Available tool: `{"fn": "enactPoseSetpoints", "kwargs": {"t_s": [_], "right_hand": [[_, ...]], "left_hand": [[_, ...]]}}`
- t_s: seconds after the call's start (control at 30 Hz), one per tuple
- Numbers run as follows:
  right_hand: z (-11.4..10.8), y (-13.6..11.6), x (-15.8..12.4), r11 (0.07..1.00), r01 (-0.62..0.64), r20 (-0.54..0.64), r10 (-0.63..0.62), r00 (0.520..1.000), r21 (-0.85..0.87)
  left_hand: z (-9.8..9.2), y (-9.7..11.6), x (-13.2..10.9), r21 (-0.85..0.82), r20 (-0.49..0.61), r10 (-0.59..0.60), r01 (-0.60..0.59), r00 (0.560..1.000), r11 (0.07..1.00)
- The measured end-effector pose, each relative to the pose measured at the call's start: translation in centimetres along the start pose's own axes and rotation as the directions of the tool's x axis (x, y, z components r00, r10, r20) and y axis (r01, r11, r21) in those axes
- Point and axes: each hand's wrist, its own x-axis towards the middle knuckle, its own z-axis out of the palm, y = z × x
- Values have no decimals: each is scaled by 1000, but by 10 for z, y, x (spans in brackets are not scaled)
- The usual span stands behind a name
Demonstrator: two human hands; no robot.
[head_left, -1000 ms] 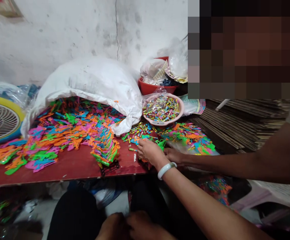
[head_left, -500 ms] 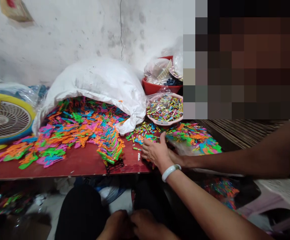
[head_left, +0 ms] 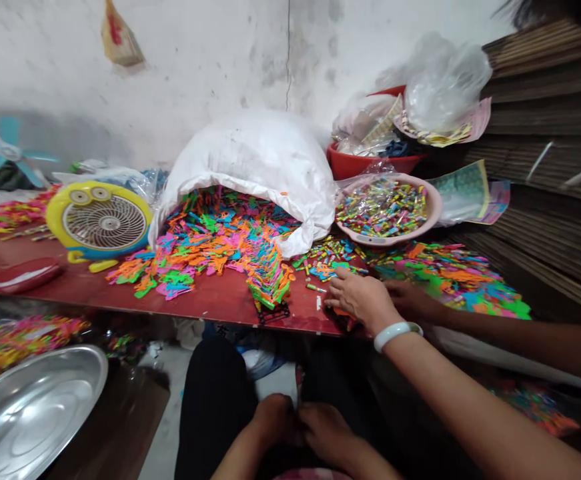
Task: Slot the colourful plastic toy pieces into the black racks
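Low between my dark-clad knees, my left hand (head_left: 273, 419) and my right hand (head_left: 326, 432) lie close together with their backs up. Their fingers bend down out of sight, and I cannot see whether they hold anything. Above them, on the red table (head_left: 210, 301), a row of stacked coloured plastic pieces (head_left: 269, 273) stands on a black frame (head_left: 273, 313). More such pieces (head_left: 220, 230) spill from a white sack (head_left: 250, 147). Another person's hand with a pale bangle (head_left: 365, 298) reaches over small parts at the table edge.
A second darker hand (head_left: 413, 300) is beside the bangled one. At the right are a pink basin of small printed tubes (head_left: 433, 207), a red basin (head_left: 355, 163) and a coloured pile (head_left: 470, 277). A yellow fan (head_left: 57, 213) and a steel basin (head_left: 95, 373) are at the left.
The view has swung left, so the table and my hands sit further right in the picture. The fan and steel basin now show more fully. My hands stay low between my knees.
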Motion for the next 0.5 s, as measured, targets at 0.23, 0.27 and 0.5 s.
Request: {"fn": "enactPoseSetpoints", "kwargs": {"t_s": [0.23, 0.27, 0.5], "right_hand": [[6, 2, 7, 995, -27, -48, 32, 998, 101], [6, 2, 7, 993, -30, -53, 36, 998, 111], [14, -3, 5, 991, -54, -71, 63, 995, 123]], "left_hand": [[-3, 1, -2, 34, 0, -16, 16, 1000, 999], [-3, 1, -3, 37, 0, -18, 18, 1000, 999], [-6, 3, -5, 35, 12, -18, 18, 1000, 999]]}}
